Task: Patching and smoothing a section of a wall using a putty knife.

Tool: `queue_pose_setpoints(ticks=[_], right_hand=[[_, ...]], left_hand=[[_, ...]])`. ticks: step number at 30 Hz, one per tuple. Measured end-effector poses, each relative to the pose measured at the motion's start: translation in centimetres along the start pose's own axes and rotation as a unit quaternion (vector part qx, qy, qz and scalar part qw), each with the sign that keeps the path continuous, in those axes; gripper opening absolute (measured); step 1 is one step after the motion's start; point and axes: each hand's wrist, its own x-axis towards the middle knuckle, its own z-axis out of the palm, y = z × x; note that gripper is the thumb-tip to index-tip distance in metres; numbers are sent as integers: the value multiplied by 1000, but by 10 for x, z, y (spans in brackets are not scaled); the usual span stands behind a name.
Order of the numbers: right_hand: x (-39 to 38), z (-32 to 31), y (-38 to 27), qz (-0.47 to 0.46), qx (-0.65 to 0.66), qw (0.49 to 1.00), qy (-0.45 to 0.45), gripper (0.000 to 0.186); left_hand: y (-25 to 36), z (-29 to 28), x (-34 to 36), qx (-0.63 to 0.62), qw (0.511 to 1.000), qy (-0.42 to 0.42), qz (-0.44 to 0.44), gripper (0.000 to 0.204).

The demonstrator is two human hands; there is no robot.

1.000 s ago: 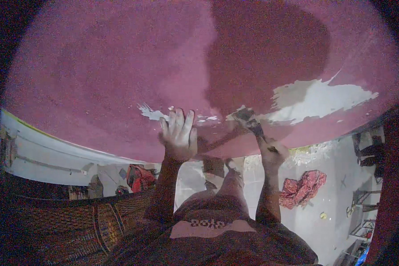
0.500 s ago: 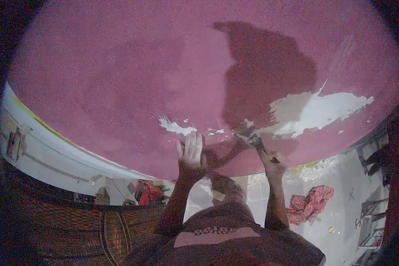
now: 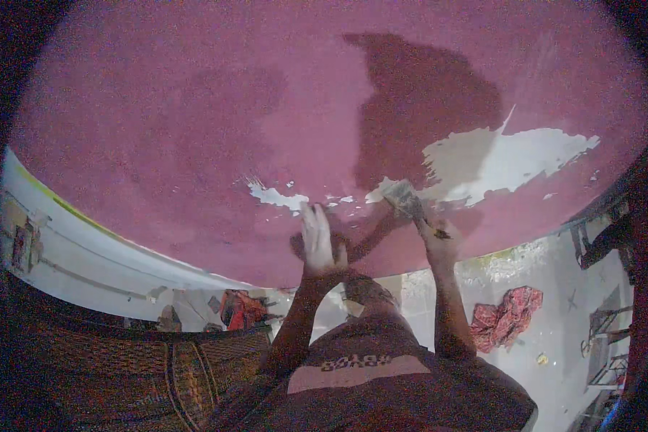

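A pink-painted wall [image 3: 194,122] fills the upper view, with a large ragged white patch [image 3: 533,155] at right and a smaller white patch [image 3: 273,195] at left. My right hand [image 3: 439,241] is closed around the handle of a scraper [image 3: 402,198], its wide greyish blade tilted up and left against the wall between these patches. Just below the smaller patch, my left hand [image 3: 318,241] has its fingers stretched upward near the wall and holds nothing; whether the palm presses on it is unclear. My shadow darkens part of the wall.
Below at left lies a brown patterned woven surface [image 3: 115,367]. A red bundle [image 3: 241,309] sits beyond it. On the pale floor at right are a crumpled red cloth [image 3: 507,317] and a small yellowish item [image 3: 542,358]. A dark-framed rack [image 3: 612,338] stands at the far right.
The scraper has moved slightly up and left along the wall, and more white shows around its blade. My left hand has shifted a little up and turned. The view has moved slightly.
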Motion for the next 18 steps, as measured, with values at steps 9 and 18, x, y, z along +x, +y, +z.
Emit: queue_pose_setpoints(ticks=[9,18], right_hand=[[21,0,17,15,259,962,-83,13],[39,-19,-55,-51,-5,988,-147,17]], left_hand=[[35,-12,25,32,991,-97,85,78],[39,-17,37,36,993,-101,59,82]])
